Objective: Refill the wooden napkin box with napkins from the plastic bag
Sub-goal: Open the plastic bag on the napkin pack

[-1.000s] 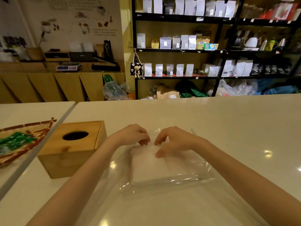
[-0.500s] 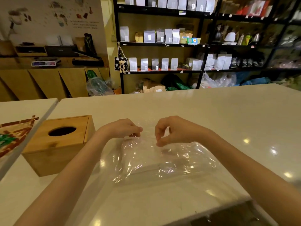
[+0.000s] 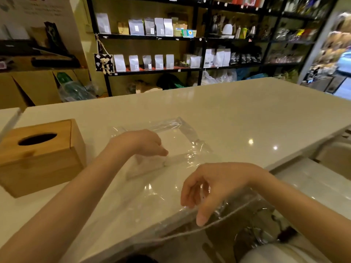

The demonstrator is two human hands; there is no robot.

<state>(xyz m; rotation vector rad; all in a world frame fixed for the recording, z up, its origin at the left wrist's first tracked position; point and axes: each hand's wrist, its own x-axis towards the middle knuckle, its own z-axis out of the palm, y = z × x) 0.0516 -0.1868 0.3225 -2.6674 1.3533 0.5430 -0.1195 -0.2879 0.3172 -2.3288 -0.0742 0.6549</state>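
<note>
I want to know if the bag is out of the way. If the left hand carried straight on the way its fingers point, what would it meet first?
Probably the napkin stack: the left hand points right, its fingertips at the stack, which still looks wrapped in the plastic bag. Depth is unclear.

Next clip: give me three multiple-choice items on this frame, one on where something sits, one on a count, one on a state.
1. Where is the wooden box relative to the plastic bag?
A. to its left
B. to its right
C. on top of it

2. How many openings show in the box's top?
A. none
B. one
C. three

3. What is the right hand doing?
A. resting flat on the counter
B. pinching the bag's near edge
C. reaching into the box

Answers: 1 A, the box stands left of the left hand. 2 B, one dark oval slot. 3 B, its fingers grip the clear film at the counter's edge.
</note>
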